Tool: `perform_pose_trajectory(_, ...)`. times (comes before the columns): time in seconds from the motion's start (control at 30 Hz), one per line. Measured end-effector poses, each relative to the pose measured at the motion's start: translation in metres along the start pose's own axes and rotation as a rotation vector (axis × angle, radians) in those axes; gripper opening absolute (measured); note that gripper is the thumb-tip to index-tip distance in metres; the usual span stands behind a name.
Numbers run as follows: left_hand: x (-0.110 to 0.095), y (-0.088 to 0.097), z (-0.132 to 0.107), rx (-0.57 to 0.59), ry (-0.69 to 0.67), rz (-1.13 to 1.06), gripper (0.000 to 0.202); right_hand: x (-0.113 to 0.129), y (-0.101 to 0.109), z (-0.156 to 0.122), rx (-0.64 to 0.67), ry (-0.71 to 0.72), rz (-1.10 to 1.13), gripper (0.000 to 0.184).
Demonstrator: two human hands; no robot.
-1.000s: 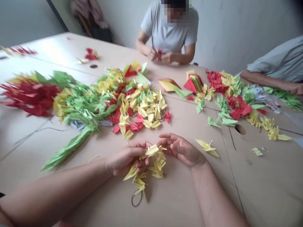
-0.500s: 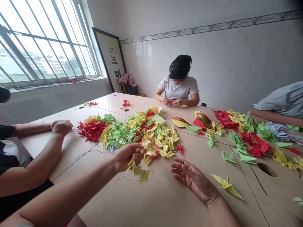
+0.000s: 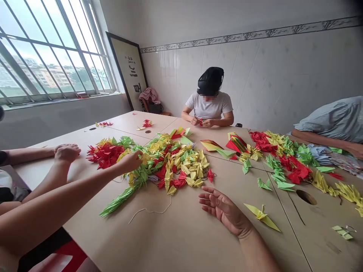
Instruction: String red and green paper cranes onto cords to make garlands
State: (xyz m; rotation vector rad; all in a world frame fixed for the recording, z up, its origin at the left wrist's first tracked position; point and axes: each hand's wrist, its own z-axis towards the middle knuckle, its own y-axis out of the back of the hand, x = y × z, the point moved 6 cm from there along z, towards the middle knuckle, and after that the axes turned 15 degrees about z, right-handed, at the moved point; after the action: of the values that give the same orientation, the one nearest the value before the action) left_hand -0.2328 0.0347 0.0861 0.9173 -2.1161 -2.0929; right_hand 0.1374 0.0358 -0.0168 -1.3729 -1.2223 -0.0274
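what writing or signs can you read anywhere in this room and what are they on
Framed board leaning on the wall by the window: dark brush characters in a column; one reads "三", the others are too small and tilted to read.
Paper cranes, table, wall tiles: no writing visible.
Patterned strip along the wall: an ornament, not text.
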Motion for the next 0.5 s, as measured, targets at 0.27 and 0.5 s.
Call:
perform_pose_trajectory(0.27,-0.064,0.005,-0.032,-0.2,-0.407,0.296,0.058,0.0,0.001,0.002,0.008,-0.015,-0.009,0.042)
perform_pose_trajectory(0.5,-0.16,-0.021,-0.172,0.727,-1.023,-0.57,0.055,0.0,0.005,0.003,-0.008,-0.015,-0.042,0.046)
